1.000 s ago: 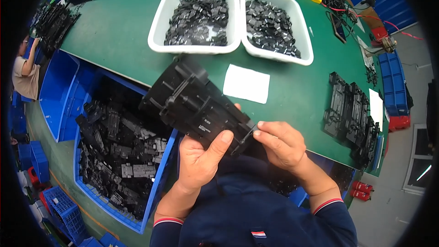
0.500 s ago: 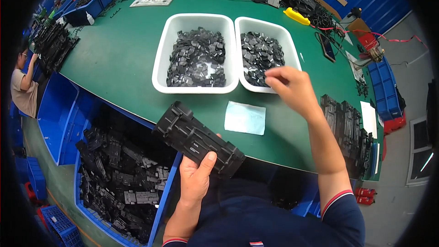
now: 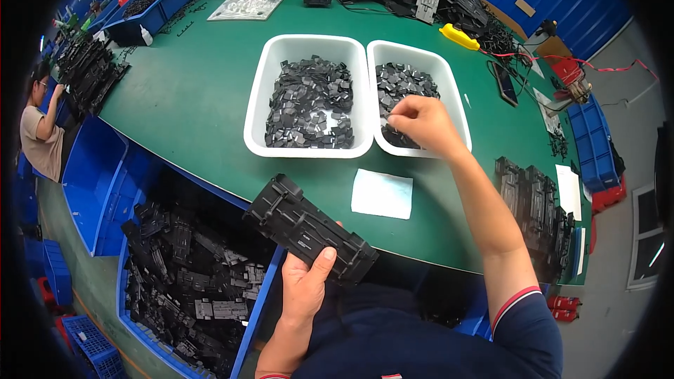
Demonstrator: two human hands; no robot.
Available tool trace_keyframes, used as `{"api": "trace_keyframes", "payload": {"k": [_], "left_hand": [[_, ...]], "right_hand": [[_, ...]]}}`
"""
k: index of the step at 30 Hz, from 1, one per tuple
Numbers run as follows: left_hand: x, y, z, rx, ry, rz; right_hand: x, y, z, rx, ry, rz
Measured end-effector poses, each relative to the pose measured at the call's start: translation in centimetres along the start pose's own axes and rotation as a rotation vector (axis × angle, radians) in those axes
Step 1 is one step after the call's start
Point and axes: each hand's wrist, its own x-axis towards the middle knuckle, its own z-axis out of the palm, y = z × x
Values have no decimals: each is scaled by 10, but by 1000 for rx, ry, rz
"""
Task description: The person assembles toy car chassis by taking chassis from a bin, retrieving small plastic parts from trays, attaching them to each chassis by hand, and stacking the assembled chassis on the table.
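Note:
A long black moulded plastic part (image 3: 302,221) lies in my left hand (image 3: 307,284), tilted down to the right, my thumb across its lower end. It looks like a toy vehicle chassis, held just in front of the table edge. Over the right-hand white tray (image 3: 460,116) my right hand (image 3: 428,125) is closed in a pinch; whatever is between its fingertips is too small to make out. Below it in that tray lie many small flat black pieces (image 3: 404,84). The left-hand white tray (image 3: 256,109) holds a similar heap of small black pieces (image 3: 309,102).
A white paper sheet (image 3: 382,194) lies before the trays on the green table (image 3: 189,98). Black parts stand in a row (image 3: 526,193) at right. A blue bin (image 3: 246,340) full of black parts stands lower left. A co-worker (image 3: 43,130) sits far left.
My right hand has moved left and farther over the right tray, its fingers still pinched. The left hand keeps hold of the black part. The whole view has shifted slightly.

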Motion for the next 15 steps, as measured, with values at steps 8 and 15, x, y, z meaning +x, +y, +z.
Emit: {"api": "trace_keyframes", "payload": {"k": [8,15], "left_hand": [[-5,-11,10,14,-28,-40],[-6,-22,22,53,-43,-53]], "right_hand": [[-81,8,-29,904,27,13],[-129,20,-24,914,33,108]]}}
